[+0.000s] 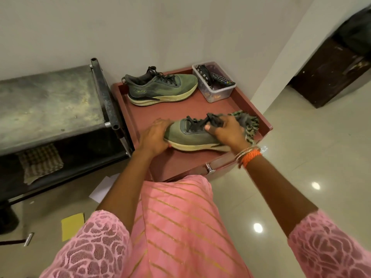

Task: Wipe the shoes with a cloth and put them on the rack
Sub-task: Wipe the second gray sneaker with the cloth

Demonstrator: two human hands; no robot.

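Note:
A green sneaker (188,135) with a pale sole lies on its side-on at the front of the red cabinet top (176,163). My left hand (154,135) grips its toe end. My right hand (226,131) holds the shoe over the laces and heel. A green patterned cloth (249,123) sticks out from behind my right hand at the heel. The second green sneaker (160,89) stands at the back of the same red top, untouched.
A clear plastic box (214,87) with a remote and small items sits at the back right corner. A dark metal rack (50,105) stands to the left, with a checked cloth (40,161) on its lower shelf. Papers lie on the tiled floor.

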